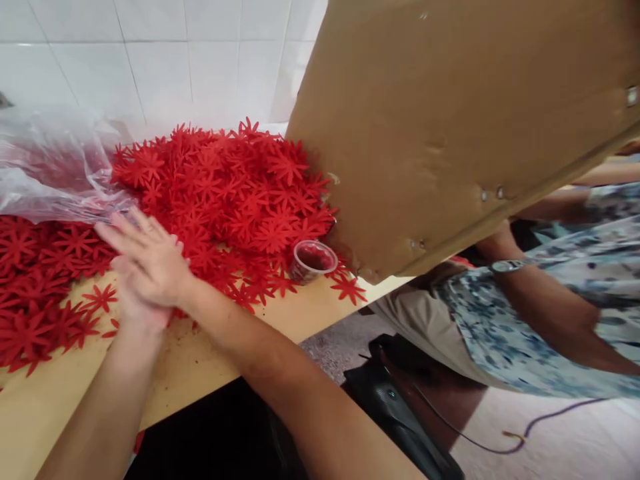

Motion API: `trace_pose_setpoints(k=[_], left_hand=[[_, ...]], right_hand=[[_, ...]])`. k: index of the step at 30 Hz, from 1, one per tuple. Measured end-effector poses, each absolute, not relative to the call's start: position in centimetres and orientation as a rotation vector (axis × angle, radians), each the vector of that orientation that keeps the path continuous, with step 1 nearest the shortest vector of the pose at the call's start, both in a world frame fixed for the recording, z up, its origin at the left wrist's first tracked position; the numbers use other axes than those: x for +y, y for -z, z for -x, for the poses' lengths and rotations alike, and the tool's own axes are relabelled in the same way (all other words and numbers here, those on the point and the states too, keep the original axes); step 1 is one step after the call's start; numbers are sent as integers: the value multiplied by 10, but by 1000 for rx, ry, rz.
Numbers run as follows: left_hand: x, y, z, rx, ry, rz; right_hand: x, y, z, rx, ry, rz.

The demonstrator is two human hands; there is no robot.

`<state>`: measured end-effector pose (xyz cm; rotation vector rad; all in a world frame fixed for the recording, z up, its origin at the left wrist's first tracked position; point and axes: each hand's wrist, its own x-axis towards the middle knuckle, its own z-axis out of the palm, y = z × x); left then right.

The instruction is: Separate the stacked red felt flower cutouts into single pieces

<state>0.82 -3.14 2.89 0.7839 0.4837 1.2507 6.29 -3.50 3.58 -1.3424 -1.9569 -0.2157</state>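
Note:
My right hand (159, 261) lies across my left hand (134, 293), palm to palm, above the table's front part. Its fingers are stretched out and point up and left, somewhat blurred. The left hand is mostly covered by the right one; the little that shows of its fingers looks flat. Nothing can be seen held between the palms. Just behind the hands spreads a large heap of red flower-shaped pieces (215, 193) with narrow petals. More red pieces (30, 300) lie left of my wrists.
Clear plastic sheeting (55, 180) covers pieces at the left. A small plastic cup (314, 260) with reddish contents stands at the heap's right, beside a big cardboard panel (425, 133). Beyond it sits a person in a patterned shirt (550, 293). A black bag (395, 400) is below the wooden table (200, 367).

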Motion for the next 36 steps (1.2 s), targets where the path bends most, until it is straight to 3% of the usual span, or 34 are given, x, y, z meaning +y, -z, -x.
trace_pose_setpoints(k=[9,15,19,26,32,36], left_hand=[[-22,-23,-16,410,-1262,-778],[-3,-20,5,530,-1197,-493],[-3,-29,12,549,-1116,-517],[-9,-24,2,586,-949,-432],[-7,-20,4,593,-907,-457],[-13,-20,-1,660,-898,-456]], right_hand=[[-23,-37,-65,-1814,260,1631],[-84,-51,-113,-1860,172,1546],[-144,-61,-190,-1601,308,1925],[-163,-40,-240,-1882,185,2549],[-152,-39,-236,-1965,131,2585],[-159,-61,-236,-1935,229,2357]])
